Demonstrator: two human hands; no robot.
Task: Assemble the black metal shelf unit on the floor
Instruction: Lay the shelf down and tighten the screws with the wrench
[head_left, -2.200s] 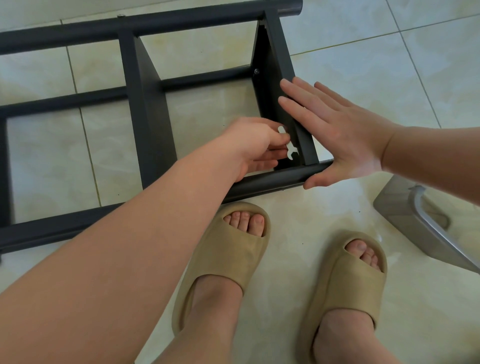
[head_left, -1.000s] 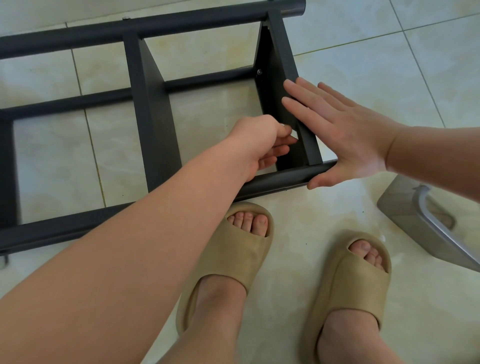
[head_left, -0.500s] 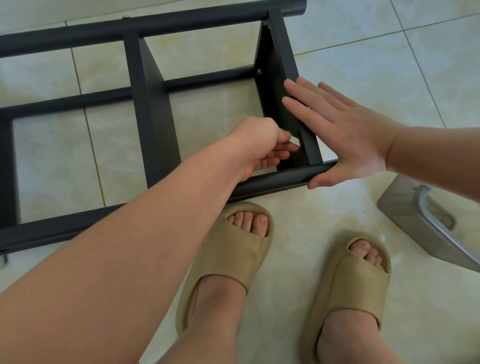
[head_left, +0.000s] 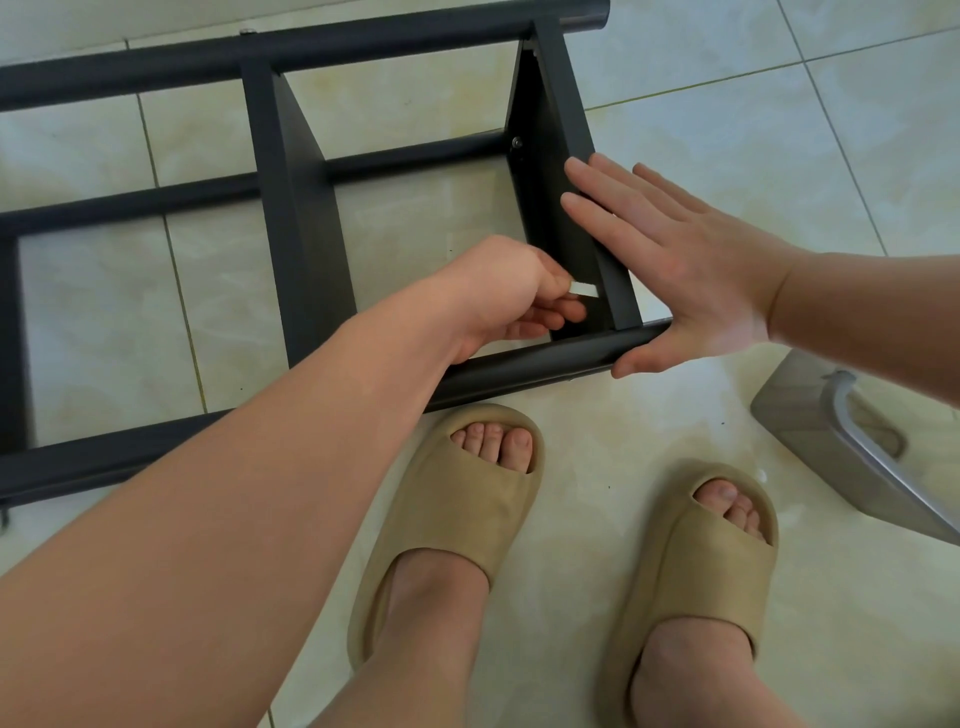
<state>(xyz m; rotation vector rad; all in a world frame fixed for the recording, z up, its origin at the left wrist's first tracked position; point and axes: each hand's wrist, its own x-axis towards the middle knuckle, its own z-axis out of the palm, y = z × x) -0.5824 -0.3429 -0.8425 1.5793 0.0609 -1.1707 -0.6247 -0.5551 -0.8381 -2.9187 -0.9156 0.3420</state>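
- Two tan slides (head_left: 452, 525) nearest, on the tiled floor (head_left: 727, 156).
- Left hand (head_left: 509, 291) curled round one pale wrench (head_left: 584, 289), tip showing again after being hidden moments ago.
- Right hand (head_left: 691, 275) flat, fingers straight, pressed to the end panel (head_left: 550, 130).
- One black shelf unit (head_left: 301, 218) lying on the floor, long axis left-right; two panels, three rails.

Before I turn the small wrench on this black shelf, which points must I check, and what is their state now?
1. Right hand steadies the black metal end panel: ok, straight fingers press its outer face.
2. Left hand grips the small flat silver wrench: ok.
3. Wrench engages a fastener: cannot tell, its tip is unclear.
4. Upper bolt is in place: ok; tightness cannot tell.
5. Black tubular shelf frame lies on the pale tiled floor: ok.
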